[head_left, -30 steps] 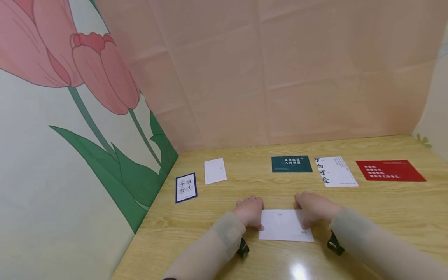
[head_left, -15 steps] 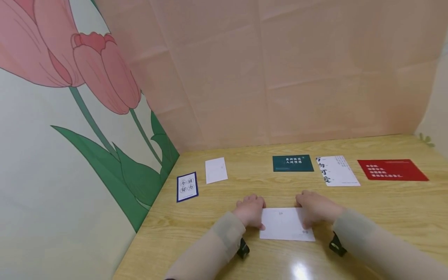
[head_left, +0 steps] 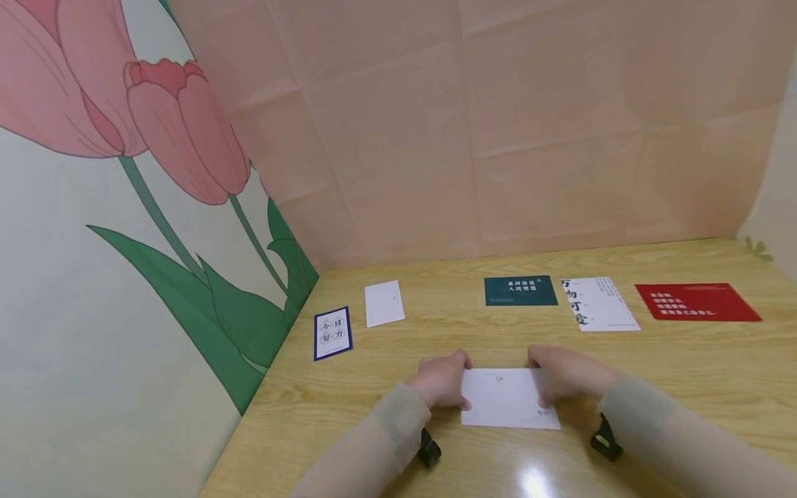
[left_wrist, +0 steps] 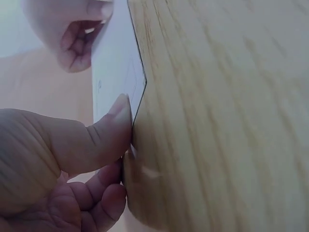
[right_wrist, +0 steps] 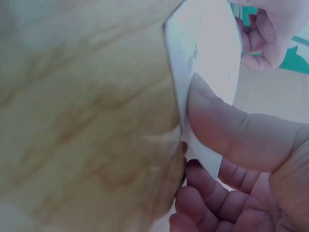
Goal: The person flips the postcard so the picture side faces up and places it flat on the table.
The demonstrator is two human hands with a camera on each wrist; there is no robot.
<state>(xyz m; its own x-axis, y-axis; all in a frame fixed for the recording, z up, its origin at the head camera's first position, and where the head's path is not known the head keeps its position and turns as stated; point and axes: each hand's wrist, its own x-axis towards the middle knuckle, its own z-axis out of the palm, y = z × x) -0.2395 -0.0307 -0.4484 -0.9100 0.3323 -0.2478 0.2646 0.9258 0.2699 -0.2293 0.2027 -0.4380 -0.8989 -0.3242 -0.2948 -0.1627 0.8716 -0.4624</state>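
A white postcard (head_left: 506, 400) with small faint print lies lengthwise on the wooden table between both hands. At its left edge, my left hand (head_left: 439, 380) pinches the card, the thumb (left_wrist: 108, 133) on its face and the other fingers curled by the edge. On the opposite side my right hand (head_left: 573, 373) does the same. The right wrist view shows that thumb (right_wrist: 219, 116) flat on the card near a corner, with curled fingertips (right_wrist: 195, 200) at the rim below it.
Toward the back left lie a blue-bordered card (head_left: 333, 333) and a plain white card (head_left: 384, 303). Across the back right are a dark green card (head_left: 521, 291), a white card with black characters (head_left: 600, 304) and a red card (head_left: 697, 302). A peach cloth (head_left: 473, 138) hangs behind the table.
The left hand has shifted slightly left and the right forearm slightly right. Both hands stay at the postcard's short edges, and the postcard lies in nearly the same place.
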